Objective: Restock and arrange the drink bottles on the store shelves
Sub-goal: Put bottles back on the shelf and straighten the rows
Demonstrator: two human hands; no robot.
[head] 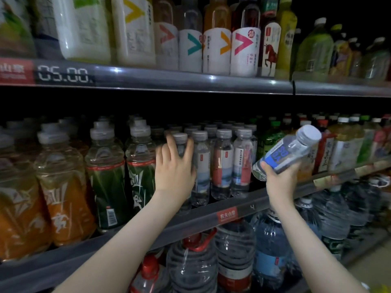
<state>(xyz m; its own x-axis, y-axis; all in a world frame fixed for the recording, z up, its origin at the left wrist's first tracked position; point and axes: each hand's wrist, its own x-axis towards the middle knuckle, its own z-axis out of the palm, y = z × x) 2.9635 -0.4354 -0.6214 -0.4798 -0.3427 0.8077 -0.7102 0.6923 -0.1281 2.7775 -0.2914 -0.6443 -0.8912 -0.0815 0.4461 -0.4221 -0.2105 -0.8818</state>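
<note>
- At middle shelf (190,216) front row: left hand (173,168) wrapped round upright clear bottle (180,138).
- Above shelf edge: right hand (281,178) gripping tilted blue-label bottle (289,152).

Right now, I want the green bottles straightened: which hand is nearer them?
Left. The left hand grips a water bottle beside the green bottles; right hand holds a soda bottle farther right.
</note>
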